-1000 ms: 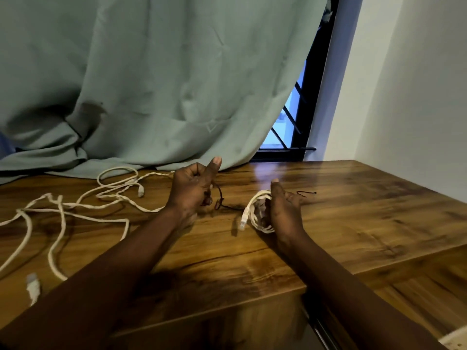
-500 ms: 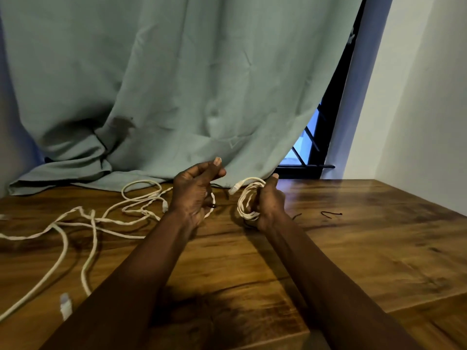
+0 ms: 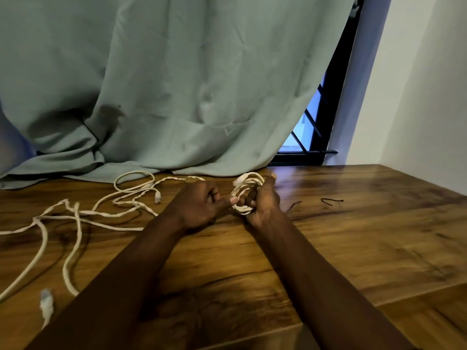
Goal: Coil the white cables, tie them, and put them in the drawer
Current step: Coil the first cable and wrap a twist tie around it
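Note:
My right hand (image 3: 264, 204) grips a small coil of white cable (image 3: 246, 186) upright above the wooden table (image 3: 353, 243); a connector sticks out at the coil's top left. My left hand (image 3: 198, 207) is curled just left of it, thumb tip touching the coil's lower edge. The thin black tie seen in that hand earlier is hidden in the fist. Loose white cables (image 3: 75, 213) sprawl over the table's left half, and one connector (image 3: 157, 198) lies near my left hand. No drawer is in view.
Two spare black ties (image 3: 331, 201) (image 3: 293, 206) lie on the table right of my hands. A grey-green curtain (image 3: 177, 97) hangs behind and rests on the table's back edge. A white wall stands at the right. Another cable end (image 3: 46, 300) lies near the front left.
My right hand lifted the coil off the table and turned it upright. My left hand moved right until its thumb met the coil. The view shifted left and up.

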